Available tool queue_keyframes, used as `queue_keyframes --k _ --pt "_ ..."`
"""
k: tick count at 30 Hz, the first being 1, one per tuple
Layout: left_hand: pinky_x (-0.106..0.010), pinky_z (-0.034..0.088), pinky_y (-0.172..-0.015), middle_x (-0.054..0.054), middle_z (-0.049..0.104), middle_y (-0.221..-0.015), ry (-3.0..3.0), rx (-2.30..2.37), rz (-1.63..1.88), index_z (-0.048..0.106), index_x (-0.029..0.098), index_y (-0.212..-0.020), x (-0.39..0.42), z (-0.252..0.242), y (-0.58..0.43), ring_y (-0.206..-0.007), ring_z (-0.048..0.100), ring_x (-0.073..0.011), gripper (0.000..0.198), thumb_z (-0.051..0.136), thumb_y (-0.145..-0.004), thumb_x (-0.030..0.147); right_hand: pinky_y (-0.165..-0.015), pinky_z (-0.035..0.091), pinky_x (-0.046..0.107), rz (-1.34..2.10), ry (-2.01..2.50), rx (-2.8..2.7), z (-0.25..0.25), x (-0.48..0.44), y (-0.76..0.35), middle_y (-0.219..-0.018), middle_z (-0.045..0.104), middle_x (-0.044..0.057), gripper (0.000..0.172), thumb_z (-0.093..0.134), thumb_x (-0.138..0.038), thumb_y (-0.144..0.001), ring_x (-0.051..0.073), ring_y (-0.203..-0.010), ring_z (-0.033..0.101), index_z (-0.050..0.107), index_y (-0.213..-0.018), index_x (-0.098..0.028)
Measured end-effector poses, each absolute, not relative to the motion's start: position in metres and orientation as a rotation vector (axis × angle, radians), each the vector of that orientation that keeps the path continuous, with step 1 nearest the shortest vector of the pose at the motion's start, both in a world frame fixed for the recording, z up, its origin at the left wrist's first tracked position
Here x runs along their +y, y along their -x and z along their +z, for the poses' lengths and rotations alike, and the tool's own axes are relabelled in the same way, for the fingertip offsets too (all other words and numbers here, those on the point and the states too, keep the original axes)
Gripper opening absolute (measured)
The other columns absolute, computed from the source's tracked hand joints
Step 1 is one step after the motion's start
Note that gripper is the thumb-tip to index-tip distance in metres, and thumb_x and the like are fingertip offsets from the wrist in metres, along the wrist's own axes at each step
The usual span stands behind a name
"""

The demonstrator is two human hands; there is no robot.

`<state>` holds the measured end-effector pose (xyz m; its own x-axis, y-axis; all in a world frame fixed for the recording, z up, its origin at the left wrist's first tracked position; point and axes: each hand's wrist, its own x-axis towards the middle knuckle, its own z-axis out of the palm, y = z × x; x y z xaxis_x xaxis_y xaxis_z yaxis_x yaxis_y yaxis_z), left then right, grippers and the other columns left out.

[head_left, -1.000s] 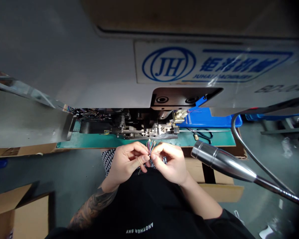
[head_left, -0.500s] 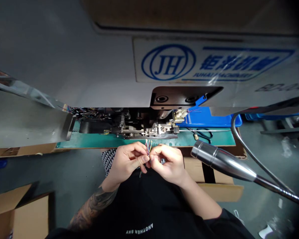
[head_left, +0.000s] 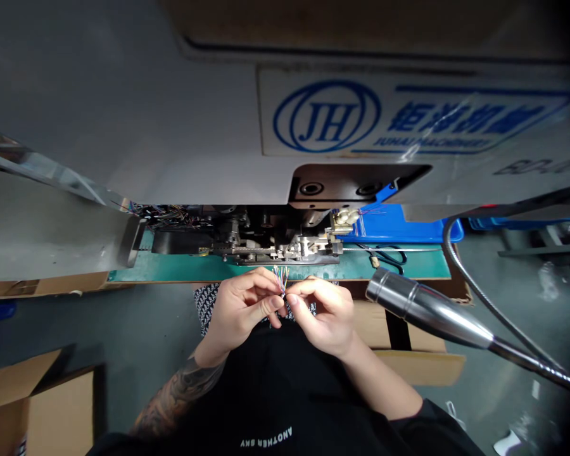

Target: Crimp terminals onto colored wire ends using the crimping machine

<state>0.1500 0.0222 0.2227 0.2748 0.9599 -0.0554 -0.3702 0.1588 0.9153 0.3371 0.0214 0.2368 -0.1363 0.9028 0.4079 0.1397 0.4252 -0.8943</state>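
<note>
My left hand and my right hand meet in front of my chest. Their thumbs and fingertips pinch a small bundle of thin multicoloured wires from both sides. The bundle's ends fan out upward above my fingers, and its lower part is hidden inside my grip. Just beyond my hands lies the green work surface, with the metal wire-processing mechanism at its far side, out of reach of my fingertips.
A grey machine housing with a blue JH Juhai Machinery label overhangs the mechanism. A blue tray stands at the right. A chrome lamp head on a flexible arm hangs close to my right hand. Cardboard boxes sit on the floor at lower left.
My fingers have shifted slightly on the wire bundle, and my right hand has closed in toward it. The wire ends look tighter and sit a little higher and to the left.
</note>
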Motion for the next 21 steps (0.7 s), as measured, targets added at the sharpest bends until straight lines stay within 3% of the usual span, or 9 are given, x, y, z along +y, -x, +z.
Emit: queue_keyframes --k 16,21 --pt "-0.022 0.07 -0.051 -0.005 0.07 -0.101 -0.933 0.768 1.123 0.083 0.015 -0.097 0.0214 0.2226 -0.1511 -0.068 0.08 -0.0158 0.008 0.088 -0.09 0.013 -0.058 0.057 0.023 0.886 0.953 -1.592 0.2356 0.0212 -0.3363 -0.07 0.078 -0.001 0.024 0.064 -0.008 -0.102 0.011 -0.056 0.068 0.072 -0.083 -0.02" --pt "-0.021 0.069 -0.05 -0.005 0.07 -0.1 -0.959 0.777 1.132 0.082 0.014 -0.096 0.0225 0.2225 -0.1501 -0.067 0.079 -0.0147 0.008 0.087 -0.09 0.014 -0.049 0.053 0.022 0.928 0.961 -1.529 0.2364 0.0211 -0.3366 -0.071 0.077 -0.002 0.011 0.068 -0.011 -0.098 0.011 -0.051 0.063 0.074 -0.097 -0.02"
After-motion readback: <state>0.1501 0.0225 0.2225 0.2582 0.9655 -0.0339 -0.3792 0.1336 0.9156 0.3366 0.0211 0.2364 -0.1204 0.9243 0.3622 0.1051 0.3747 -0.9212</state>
